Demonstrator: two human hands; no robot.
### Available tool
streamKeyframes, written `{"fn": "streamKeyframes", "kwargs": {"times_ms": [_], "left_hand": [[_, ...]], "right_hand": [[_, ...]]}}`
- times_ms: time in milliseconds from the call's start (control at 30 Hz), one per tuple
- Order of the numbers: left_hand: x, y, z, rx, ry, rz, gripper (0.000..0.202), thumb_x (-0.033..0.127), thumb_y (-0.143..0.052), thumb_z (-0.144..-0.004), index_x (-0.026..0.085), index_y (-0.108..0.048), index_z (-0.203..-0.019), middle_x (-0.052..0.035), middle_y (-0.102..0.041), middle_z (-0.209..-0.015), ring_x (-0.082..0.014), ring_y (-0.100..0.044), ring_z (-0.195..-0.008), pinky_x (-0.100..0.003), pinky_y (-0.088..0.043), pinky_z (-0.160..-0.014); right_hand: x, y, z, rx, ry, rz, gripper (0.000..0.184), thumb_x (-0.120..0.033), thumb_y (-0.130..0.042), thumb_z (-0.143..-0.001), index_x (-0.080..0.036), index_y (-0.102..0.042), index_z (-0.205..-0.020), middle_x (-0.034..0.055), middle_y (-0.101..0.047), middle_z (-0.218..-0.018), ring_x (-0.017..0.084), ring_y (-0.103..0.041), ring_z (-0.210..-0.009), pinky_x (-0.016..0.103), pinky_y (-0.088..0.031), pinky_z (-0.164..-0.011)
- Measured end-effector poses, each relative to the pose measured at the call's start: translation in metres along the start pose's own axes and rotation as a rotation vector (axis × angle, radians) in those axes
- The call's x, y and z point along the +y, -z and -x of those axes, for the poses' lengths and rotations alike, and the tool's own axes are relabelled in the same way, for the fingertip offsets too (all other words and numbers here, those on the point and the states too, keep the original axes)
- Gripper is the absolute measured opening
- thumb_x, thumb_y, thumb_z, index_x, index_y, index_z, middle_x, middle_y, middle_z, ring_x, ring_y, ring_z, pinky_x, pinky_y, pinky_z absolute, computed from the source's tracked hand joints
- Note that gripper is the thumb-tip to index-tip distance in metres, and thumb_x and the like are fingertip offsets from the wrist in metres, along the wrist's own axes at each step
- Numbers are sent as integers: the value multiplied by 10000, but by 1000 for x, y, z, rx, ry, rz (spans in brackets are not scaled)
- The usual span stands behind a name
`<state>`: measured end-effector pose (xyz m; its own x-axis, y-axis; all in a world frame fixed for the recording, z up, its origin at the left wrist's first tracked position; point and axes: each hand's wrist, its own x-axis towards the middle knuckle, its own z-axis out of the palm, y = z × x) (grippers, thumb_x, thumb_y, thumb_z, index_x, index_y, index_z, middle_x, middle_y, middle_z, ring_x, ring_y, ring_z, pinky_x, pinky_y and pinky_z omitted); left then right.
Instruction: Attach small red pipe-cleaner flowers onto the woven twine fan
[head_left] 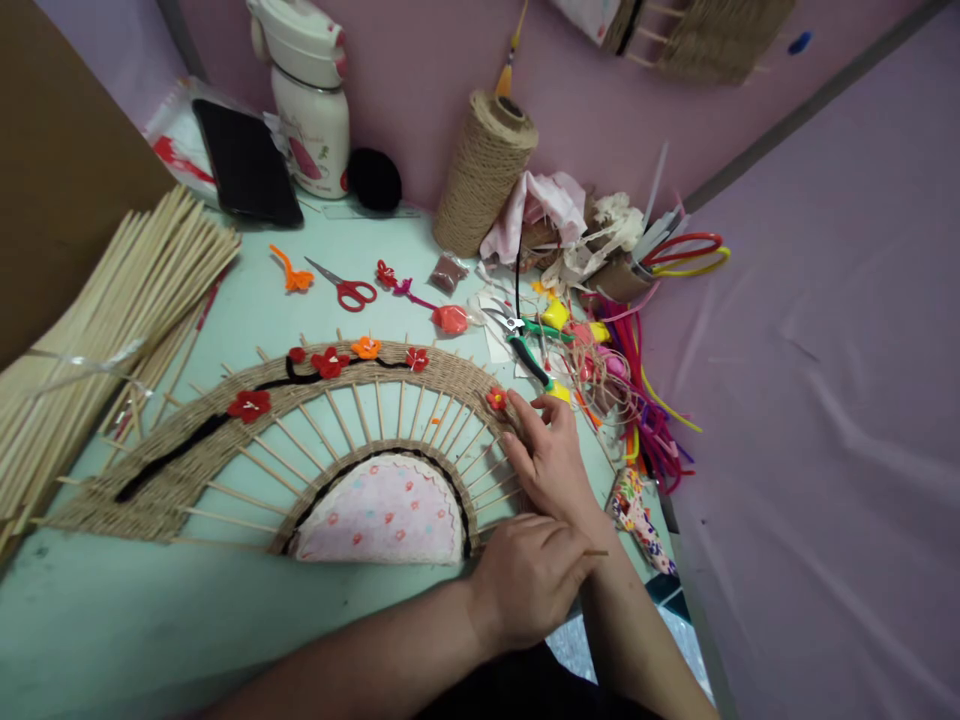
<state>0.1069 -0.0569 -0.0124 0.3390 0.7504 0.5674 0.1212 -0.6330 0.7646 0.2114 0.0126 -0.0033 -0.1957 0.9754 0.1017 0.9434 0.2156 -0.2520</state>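
A fan-shaped weaving point(442, 370) of tan cord on thin wooden sticks lies on the table. Red flowers point(330, 362) and an orange flower point(366, 347) sit along a black fuzzy branch point(172, 455) on its outer band. Pale flowered fabric point(382, 515) fills the inner half circle. My right hand point(551, 455) rests on the fan's right side with fingers apart, fingertips beside a small red flower point(496, 399). Nearer me, my left hand point(529, 580) is closed over the lower right edge, and a thin wooden stick point(598, 553) pokes out past it. Whether that stick belongs to the fan is hidden.
Red-handled scissors point(354, 293) and green-handled pruning shears point(525, 345) lie behind the fan. A twine cone point(487, 170), bottle point(311, 110) and phone point(247, 160) are at the back. Bundled sticks point(90, 350) lie left; coloured pipe cleaners point(634, 370) crowd the right.
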Motion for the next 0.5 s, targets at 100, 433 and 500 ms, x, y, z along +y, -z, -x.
{"fn": "streamKeyframes", "kwargs": {"times_ms": [100,433,500], "left_hand": [[0,0,0,-9,-2,11,342,257,-320,-997,156,-582,-801,-23,-648,-643,-134,-616,-591,-271,-453,-576],[1,3,-1,-22,9,6,358,267,-306,-1001,159,-591,-812,-21,-663,-656,-132,-620,-596,-274,-456,-579],[1,3,-1,-30,12,6,355,259,-306,-997,157,-589,-809,-23,-663,-661,-135,-619,-594,-278,-459,-579]], "right_hand": [[2,-1,-3,-14,-2,34,503,-440,-458,-942,-278,-478,-1418,122,-427,-1163,279,-447,-1070,488,-429,-953],[-5,-3,-11,-13,0,38,497,-438,-469,-940,-254,-501,-1401,140,-428,-1211,286,-456,-1091,487,-435,-934],[-7,-3,-13,-35,1,48,486,-439,-474,-938,-254,-519,-1384,142,-437,-1210,287,-464,-1079,482,-444,-911]]}}
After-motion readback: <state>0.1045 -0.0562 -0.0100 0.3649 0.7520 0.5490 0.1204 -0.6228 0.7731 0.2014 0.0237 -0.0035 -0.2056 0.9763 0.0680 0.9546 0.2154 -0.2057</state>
